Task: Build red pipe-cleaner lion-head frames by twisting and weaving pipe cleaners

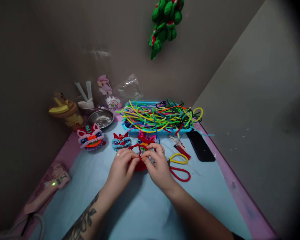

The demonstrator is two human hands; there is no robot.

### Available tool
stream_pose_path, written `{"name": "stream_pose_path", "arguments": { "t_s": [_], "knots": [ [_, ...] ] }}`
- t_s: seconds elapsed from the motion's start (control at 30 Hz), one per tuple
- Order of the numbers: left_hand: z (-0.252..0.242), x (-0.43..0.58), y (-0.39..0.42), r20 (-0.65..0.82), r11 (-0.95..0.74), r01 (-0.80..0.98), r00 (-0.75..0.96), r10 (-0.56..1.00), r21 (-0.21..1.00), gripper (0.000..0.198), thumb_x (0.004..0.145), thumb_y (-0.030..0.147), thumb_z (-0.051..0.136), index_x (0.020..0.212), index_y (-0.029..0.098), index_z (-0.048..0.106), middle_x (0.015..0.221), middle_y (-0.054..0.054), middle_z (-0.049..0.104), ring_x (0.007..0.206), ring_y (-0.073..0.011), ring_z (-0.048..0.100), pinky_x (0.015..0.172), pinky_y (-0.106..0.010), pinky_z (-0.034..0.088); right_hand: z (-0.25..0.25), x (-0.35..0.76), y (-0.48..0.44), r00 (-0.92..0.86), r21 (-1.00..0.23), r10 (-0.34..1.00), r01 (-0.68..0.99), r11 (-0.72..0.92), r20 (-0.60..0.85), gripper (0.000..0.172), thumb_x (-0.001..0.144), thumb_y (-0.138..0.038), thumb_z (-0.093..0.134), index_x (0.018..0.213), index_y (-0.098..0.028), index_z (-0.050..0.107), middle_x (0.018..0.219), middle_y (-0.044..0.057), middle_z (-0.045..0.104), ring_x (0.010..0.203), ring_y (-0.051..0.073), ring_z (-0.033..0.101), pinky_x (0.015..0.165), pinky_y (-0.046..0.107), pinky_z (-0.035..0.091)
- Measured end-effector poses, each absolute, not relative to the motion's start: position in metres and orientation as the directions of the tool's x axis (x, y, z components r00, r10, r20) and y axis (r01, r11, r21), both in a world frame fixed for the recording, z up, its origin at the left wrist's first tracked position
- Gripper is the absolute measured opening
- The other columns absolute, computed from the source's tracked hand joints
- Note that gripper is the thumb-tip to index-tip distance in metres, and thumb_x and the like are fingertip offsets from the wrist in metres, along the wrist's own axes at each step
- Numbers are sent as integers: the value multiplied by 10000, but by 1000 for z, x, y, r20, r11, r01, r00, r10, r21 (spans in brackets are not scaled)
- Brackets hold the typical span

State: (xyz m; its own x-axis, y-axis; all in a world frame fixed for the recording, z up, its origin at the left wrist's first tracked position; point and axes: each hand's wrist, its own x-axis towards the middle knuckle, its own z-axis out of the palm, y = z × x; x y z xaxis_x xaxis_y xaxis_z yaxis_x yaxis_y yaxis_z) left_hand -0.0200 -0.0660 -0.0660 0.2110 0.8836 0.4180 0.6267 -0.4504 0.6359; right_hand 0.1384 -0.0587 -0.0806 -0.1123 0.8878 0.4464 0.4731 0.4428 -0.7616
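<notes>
My left hand (123,165) and my right hand (158,165) meet over the blue-covered table, fingertips pinched together on a red pipe cleaner piece (140,165). A loop of it arches up between the hands, and a rounded red part hangs below the fingers. Just behind stand a blue lion-head figure (121,142) and a red-pink lion-head figure (147,137), the latter partly hidden by my right hand. Beside that hand lie scissors (179,159) with one yellow and one red handle; their blades are hidden.
A blue tray (126,127) heaped with colourful pipe cleaners (157,116) stands at the back. A black phone (202,146) lies right. To the left are a pink lion head (91,138), a metal bowl (101,119) and a pink glue gun (50,190) with a lit green light.
</notes>
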Motion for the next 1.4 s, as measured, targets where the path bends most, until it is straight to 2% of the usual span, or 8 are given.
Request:
{"name": "stream_pose_path", "arguments": {
  "t_s": [0.13, 0.4, 0.57, 0.73, 1.17, 1.23, 1.33, 1.4],
  "knots": [
    [-77, -22, -69, 313, -371, 655, 210, 926, 658, 172, 909, 206, 466, 780, 191, 578, 772, -27, 631, 780, -179, 559, 770, -331, 442, -96, 139, -60, -126, -753, 880, 471, 460, 458, 113, 836, -152, 577, 829, -229, 658, 1071, 61, 511, 1077, 223, 480, 933, 407, 428],
    [-84, -23, -69, 253, -374, 663, 276, 927, 649, 154, 906, 212, 446, 793, 208, 552, 792, -33, 623, 805, -196, 561, 850, -384, 423, -107, 143, -62, -182, -527, 725, 575, 626, 664, 133, 833, -156, 588, 909, -259, 625, 1048, 64, 521, 1102, 257, 464, 963, 491, 434],
    [-79, -23, -69, 243, -372, 564, 293, 925, 737, 114, 894, 201, 491, 875, 211, 603, 851, -33, 659, 846, -185, 588, 823, -342, 440, -107, 143, -63, -157, -543, 733, 574, 613, 662, 140, 840, -122, 538, 871, -247, 594, 1005, 62, 514, 1067, 251, 479, 931, 483, 455],
    [-75, -22, -69, 232, -355, 492, 293, 927, 795, 124, 884, 205, 521, 791, 201, 603, 776, -23, 655, 804, -174, 593, 775, -315, 451, -106, 145, -63, -173, -519, 704, 561, 645, 689, 131, 834, -121, 543, 861, -239, 593, 999, 61, 501, 1073, 246, 475, 923, 461, 455],
    [-77, -16, -77, 326, -434, 572, 287, 901, 696, 155, 896, 217, 450, 757, 211, 519, 751, -20, 603, 778, -180, 562, 809, -361, 414, -102, 143, -72, -130, -619, 774, 526, 583, 620, 120, 858, -157, 497, 833, -245, 574, 891, 44, 523, 958, 222, 514, 908, 452, 441],
    [-74, -16, -77, 293, -373, 541, 231, 928, 754, 175, 894, 243, 457, 737, 210, 525, 748, -26, 604, 769, -181, 567, 780, -341, 436, -101, 144, -72, -132, -637, 782, 506, 582, 610, 118, 869, -196, 499, 927, -256, 583, 983, 59, 544, 1044, 242, 508, 955, 476, 422],
    [-69, -17, -75, 212, -241, 462, 115, 970, 853, 197, 883, 286, 481, 714, 204, 539, 758, -32, 615, 754, -176, 576, 722, -302, 463, -99, 146, -72, -113, -659, 787, 484, 576, 606, 332, 870, -259, 518, 1201, -249, 493, 1234, 107, 481, 1201, 278, 441, 1017, 511, 388],
    [-68, -17, -74, 171, -188, 418, 76, 982, 889, 202, 874, 298, 494, 707, 198, 547, 750, -27, 614, 735, -170, 579, 700, -285, 467, -98, 146, -72, -70, -664, 786, 492, 563, 614, 365, 864, -241, 529, 1223, -246, 463, 1275, 112, 449, 1233, 277, 419, 1026, 511, 386]
  ]
}}
